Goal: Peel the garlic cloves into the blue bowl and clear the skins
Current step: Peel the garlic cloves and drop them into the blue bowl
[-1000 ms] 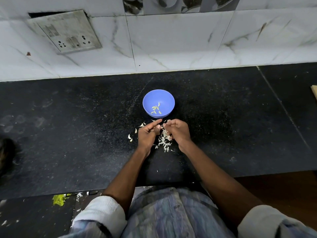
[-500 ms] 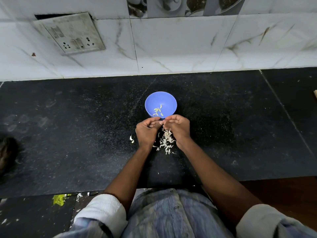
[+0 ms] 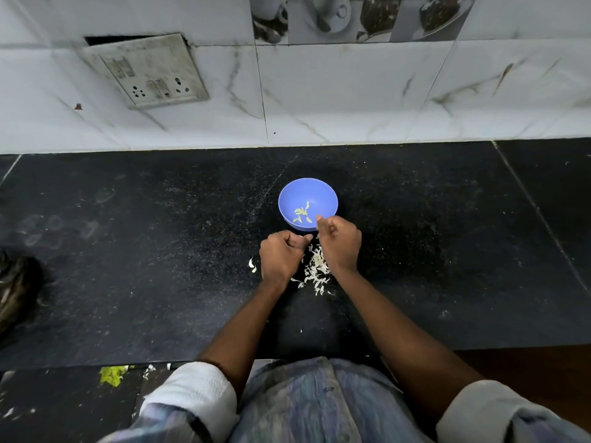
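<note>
Fingers (image 3: 323, 222) of right hand (image 3: 339, 247) curled over blue bowl (image 3: 307, 194) rim; contents untellable.

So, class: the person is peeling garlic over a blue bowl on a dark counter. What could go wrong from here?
1. The right hand is at the near rim of the blue bowl; a nudge might tip or slide it.
2. The pile of skins lies right beside the bowl, so skins could fall in with the peeled garlic.
3. A stray piece left of the left hand may be missed when clearing.

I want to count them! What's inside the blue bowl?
A few pale peeled garlic cloves lie in the blue bowl. The right hand covers its near rim, so some may be hidden.
</note>
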Demonstrator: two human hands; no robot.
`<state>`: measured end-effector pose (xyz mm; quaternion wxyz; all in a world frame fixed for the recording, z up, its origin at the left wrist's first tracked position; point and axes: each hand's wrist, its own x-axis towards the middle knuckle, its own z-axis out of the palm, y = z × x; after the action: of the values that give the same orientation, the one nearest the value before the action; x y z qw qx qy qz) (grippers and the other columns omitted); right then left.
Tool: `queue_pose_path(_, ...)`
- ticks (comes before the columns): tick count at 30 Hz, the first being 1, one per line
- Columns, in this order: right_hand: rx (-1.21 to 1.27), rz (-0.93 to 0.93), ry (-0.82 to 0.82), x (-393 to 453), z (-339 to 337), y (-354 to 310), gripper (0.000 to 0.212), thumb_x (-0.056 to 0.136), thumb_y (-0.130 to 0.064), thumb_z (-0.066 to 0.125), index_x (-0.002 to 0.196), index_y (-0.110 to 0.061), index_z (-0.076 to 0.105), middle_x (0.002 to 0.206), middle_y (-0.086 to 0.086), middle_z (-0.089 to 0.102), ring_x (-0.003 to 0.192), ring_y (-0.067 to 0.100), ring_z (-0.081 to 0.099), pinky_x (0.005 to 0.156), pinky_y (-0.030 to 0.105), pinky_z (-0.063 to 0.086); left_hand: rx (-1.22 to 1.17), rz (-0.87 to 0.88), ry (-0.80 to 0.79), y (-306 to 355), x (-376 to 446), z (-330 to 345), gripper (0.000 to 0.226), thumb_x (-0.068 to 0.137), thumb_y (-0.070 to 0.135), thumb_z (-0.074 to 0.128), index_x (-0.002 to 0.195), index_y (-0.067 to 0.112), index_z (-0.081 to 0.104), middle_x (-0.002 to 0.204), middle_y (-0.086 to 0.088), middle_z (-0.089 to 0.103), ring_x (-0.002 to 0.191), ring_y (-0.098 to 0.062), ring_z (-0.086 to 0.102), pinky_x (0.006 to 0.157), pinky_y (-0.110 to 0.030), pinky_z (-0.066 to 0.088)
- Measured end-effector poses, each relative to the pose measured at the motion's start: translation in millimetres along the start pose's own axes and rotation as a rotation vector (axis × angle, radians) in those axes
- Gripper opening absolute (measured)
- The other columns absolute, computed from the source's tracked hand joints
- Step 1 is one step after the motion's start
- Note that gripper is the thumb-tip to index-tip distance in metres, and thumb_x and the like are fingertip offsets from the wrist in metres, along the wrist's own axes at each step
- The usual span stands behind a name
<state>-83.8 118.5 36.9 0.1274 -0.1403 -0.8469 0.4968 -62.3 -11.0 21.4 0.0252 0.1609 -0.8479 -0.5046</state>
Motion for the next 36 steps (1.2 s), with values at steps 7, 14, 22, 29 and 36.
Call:
queue_pose_path(7, -0.182, -0.003, -0.180, -29.1, 5.5, 15.1, 0.011, 0.083, -0.018, 0.080, 0.076, -0.018, 0.071, 0.071, -0.006, 0.071, 0.068, 0.013, 0.066, 0.064, 0.034, 0.053, 0.056, -0.047, -0.011, -12.3, -16.1, -16.9, 0.014, 0.081, 0.022, 0.088, 0.073, 0.024, 0.076, 0.065, 0.018, 0.072, 0.060, 0.002, 0.067, 0.062, -0.021, 0.055)
queue_pose_path(14, -0.259, -0.085, -0.381, -46.1, 34.3, 7.6, 0.027, 0.083, 0.000, 0.065, 0.094, -0.022, 0.076, 0.094, -0.007, 0.075, 0.084, 0.016, 0.069, 0.077, 0.036, 0.057, 0.015, 0.050, 0.164, -47.3, -23.2, -50.2, 0.038, 0.090, -0.011, 0.059, 0.098, 0.017, 0.082, 0.094, 0.010, 0.078, 0.087, -0.001, 0.071, 0.084, -0.014, 0.053)
queue_pose_path(22, -0.339, -0.202, -0.549, -67.6, 51.6, 1.7, 0.015, 0.081, -0.006, 0.075, 0.087, -0.019, 0.073, 0.094, -0.002, 0.065, 0.078, 0.019, 0.063, 0.074, 0.037, 0.054, 0.046, -0.042, 0.211, -80.6, -33.0, -68.8, 0.055, 0.077, -0.021, 0.057, 0.108, 0.019, 0.079, 0.105, 0.008, 0.070, 0.092, -0.009, 0.068, 0.090, -0.023, 0.056)
queue_pose_path(29, -0.474, -0.181, -0.523, -63.6, 62.4, -15.1, 0.010, 0.084, -0.013, 0.076, 0.092, -0.015, 0.071, 0.103, 0.007, 0.064, 0.092, 0.030, 0.065, 0.077, 0.037, 0.053, 0.103, 0.000, 0.151, -78.1, -34.9, -68.9, 0.043, 0.082, -0.011, 0.069, 0.104, 0.024, 0.080, 0.108, 0.007, 0.070, 0.098, -0.008, 0.067, 0.093, -0.018, 0.052)
queue_pose_path(36, -0.367, -0.112, -0.521, -61.8, 63.6, -7.9, 0.019, 0.076, -0.001, 0.066, 0.076, -0.018, 0.071, 0.087, 0.000, 0.071, 0.082, 0.023, 0.068, 0.073, 0.032, 0.054, 0.165, 0.062, 0.155, -73.5, -31.3, -64.4, 0.033, 0.086, 0.000, 0.069, 0.103, 0.026, 0.080, 0.109, 0.009, 0.070, 0.101, -0.011, 0.067, 0.092, -0.028, 0.055)
